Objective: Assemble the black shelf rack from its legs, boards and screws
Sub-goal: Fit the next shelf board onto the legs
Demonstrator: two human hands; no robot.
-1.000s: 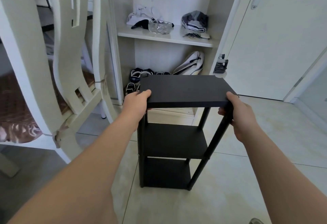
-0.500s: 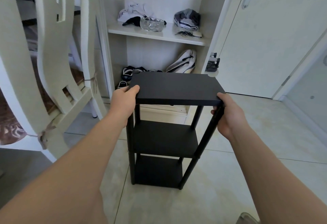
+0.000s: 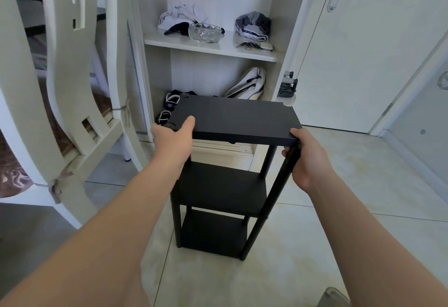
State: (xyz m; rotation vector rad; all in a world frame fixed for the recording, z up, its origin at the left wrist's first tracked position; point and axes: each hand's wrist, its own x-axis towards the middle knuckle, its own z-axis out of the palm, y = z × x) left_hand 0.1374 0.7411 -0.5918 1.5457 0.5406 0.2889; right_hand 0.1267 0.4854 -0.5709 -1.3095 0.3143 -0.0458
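Observation:
The black shelf rack stands upright on the tiled floor in front of me, with three boards and round black legs. Its top board has notched corners. My left hand grips the top board's near left corner, thumb on top. My right hand grips the near right corner, thumb on the board and fingers wrapped round the near right leg. The middle board and bottom board show below. No loose screws are visible.
A white chair stands close on the left. Behind the rack is an open white cabinet holding clothes, a glass bowl and shoes. A white door is at the right. A grey object sits at the bottom edge.
The rack and both hands have shifted slightly left and down in view. Both hands keep their grip on the top board's near corners.

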